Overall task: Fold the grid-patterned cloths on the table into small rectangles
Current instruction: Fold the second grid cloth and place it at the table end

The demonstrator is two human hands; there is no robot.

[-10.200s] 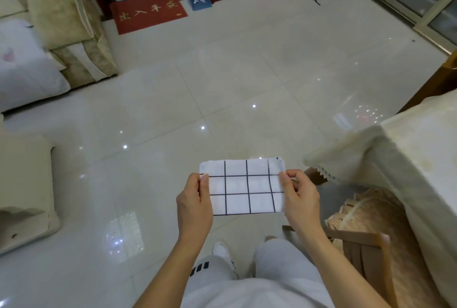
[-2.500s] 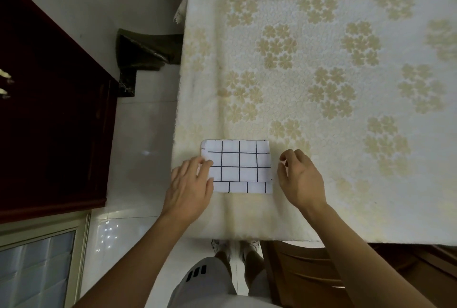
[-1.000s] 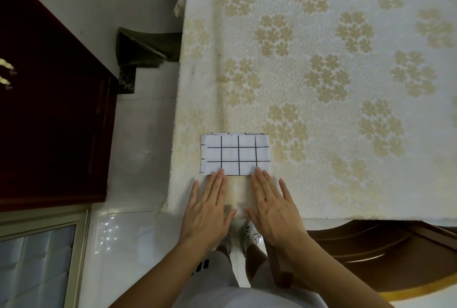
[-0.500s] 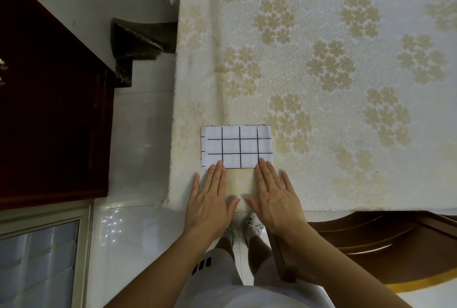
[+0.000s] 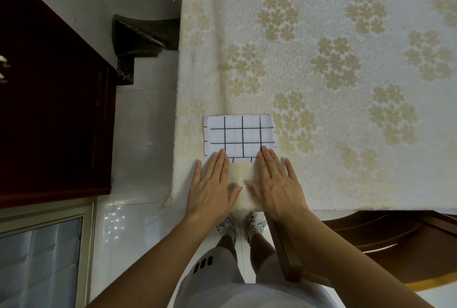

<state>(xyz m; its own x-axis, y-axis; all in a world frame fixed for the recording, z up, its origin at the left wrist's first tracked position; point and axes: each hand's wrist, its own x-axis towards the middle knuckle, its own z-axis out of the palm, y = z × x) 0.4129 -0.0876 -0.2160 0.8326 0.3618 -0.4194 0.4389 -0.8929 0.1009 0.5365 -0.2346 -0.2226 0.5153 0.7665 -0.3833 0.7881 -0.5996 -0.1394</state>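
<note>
Grid-patterned cloth (image 5: 238,137): one piece in view, lying flat on the desk (image 5: 346,85) near its front left corner, directly ahead of the fingertips of both hands. It presents as a small, squared rectangle with straight edges. A narrow strip of a lower layer shows along the near edge between the two hands, so the layers are slightly offset there.

Left hand (image 5: 212,184): palm down on the desk, fingers (image 5: 220,162) straight and held close together, thumb out to the side. The fingertips rest on the near left corner of the cloth. Nothing is gripped.

Right hand (image 5: 277,184): palm down likewise, fingers (image 5: 268,162) straight and slightly spread, the tips on the near right corner of the cloth. Nothing is gripped.

Assessment of progress: this cloth appears folded to its final small rectangle, and the flat hands suggest a last pressing or smoothing of the near edge. The offset strip is a minor defect; whether it will be trued up cannot be said. The task speaks of cloths in the plural, yet no other grid-patterned cloth is visible on the part of the desk in view, folded or unfolded. Whether more remain out of view cannot be determined, so completion of the whole task is unconfirmed.

Surroundings: the desk carries a cream tablecloth (image 5: 321,35) with pale gold flower clusters. A wooden chair (image 5: 371,241) stands below the right forearm, a dark red cabinet (image 5: 49,110) well to the left beyond the left-hand fingers, and a pale tiled floor (image 5: 143,134) lies between cabinet and desk.
</note>
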